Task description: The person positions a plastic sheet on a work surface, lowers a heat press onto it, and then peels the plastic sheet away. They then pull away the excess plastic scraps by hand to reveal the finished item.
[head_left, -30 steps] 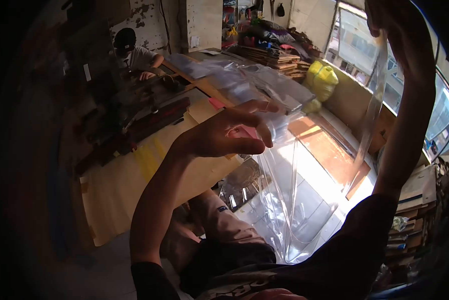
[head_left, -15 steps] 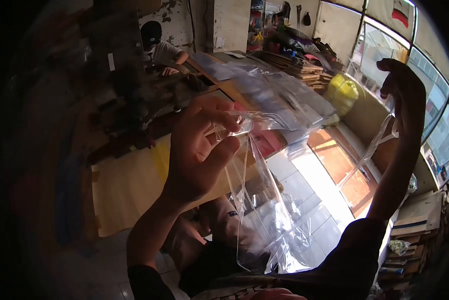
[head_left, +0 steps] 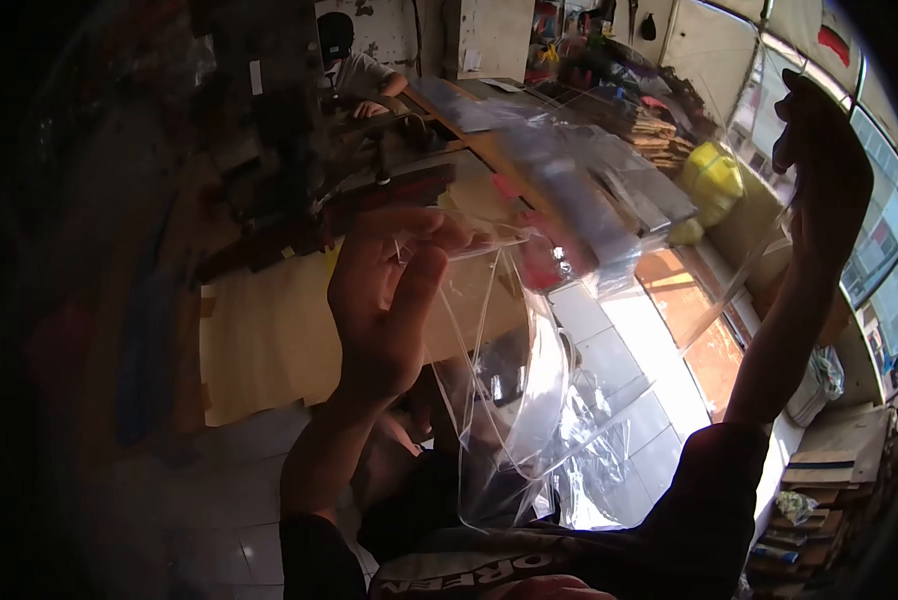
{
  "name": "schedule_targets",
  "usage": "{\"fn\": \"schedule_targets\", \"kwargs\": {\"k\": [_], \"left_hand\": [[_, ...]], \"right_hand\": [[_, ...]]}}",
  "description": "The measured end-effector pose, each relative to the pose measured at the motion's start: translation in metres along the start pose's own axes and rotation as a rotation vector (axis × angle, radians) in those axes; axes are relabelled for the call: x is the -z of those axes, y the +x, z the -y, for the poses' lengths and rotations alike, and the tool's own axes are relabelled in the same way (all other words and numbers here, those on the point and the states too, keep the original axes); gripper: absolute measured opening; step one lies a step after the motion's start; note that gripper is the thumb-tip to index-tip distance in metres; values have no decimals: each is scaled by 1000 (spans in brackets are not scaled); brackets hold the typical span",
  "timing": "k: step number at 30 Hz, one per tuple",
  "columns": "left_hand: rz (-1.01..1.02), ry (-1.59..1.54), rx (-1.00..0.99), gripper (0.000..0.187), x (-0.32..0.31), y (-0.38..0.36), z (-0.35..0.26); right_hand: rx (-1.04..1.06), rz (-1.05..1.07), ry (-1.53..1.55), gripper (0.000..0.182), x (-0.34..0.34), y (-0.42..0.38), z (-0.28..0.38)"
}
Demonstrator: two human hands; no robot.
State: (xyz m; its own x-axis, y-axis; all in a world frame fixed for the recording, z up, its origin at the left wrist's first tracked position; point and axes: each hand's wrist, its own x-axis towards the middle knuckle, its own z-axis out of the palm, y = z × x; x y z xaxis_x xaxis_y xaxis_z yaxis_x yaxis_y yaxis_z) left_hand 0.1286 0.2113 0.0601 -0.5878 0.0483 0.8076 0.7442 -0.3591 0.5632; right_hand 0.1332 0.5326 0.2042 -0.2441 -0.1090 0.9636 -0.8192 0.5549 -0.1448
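Note:
A clear plastic sheet (head_left: pixel 539 390) hangs in folds in front of my body, with bright reflections on it. My left hand (head_left: pixel 389 290) is raised near the middle of the view, fingers and thumb pinched on the sheet's upper edge. At the upper right, my right hand (head_left: pixel 819 150) is lifted high in shadow with its fingers curled. A thin stretch of the plastic runs up toward that hand, but the fingertips' hold is too dark to make out.
Brown paper (head_left: pixel 269 340) covers a work surface at left. Clear sheets (head_left: pixel 609 180) lie on a table behind. A person (head_left: pixel 359 75) sits at the back left. A yellow bundle (head_left: pixel 711 185) and stacked cardboard (head_left: pixel 834 450) are at right.
The view has shifted, so the room appears further right. My left hand has moved slightly left against it, and the plastic hangs wider. My right hand appears higher.

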Motion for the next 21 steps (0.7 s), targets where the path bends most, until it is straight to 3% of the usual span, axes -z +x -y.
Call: {"fn": "schedule_targets", "kwargs": {"k": [2,4,7,9,10,12,13,16,21], "left_hand": [[-35,-23,-40,30,-4,-7,-3],[-75,-45,-85,35,-6,-13,-3],[-179,26,-48,49,-10,-24,-3],[-277,-22,304,53,-14,-34,-8],[-287,-23,306,53,-15,-41,-9],[-156,-113,536,59,-14,-49,-7],[-158,-115,565,52,-14,-53,-5],[-197,-240,623,40,-23,-59,-6],[-231,-204,563,32,-12,-64,-10]], "right_hand": [[-16,-40,-105,32,-3,2,7],[-9,-17,26,29,-2,5,13],[263,37,-218,25,-13,6,33],[540,49,-440,22,-17,11,49],[542,57,-432,22,-30,9,62],[220,-183,-30,21,-54,6,90],[222,-214,-24,20,-59,5,95],[513,-30,-453,18,-53,5,108],[744,76,-1136,21,-28,0,104]]}}
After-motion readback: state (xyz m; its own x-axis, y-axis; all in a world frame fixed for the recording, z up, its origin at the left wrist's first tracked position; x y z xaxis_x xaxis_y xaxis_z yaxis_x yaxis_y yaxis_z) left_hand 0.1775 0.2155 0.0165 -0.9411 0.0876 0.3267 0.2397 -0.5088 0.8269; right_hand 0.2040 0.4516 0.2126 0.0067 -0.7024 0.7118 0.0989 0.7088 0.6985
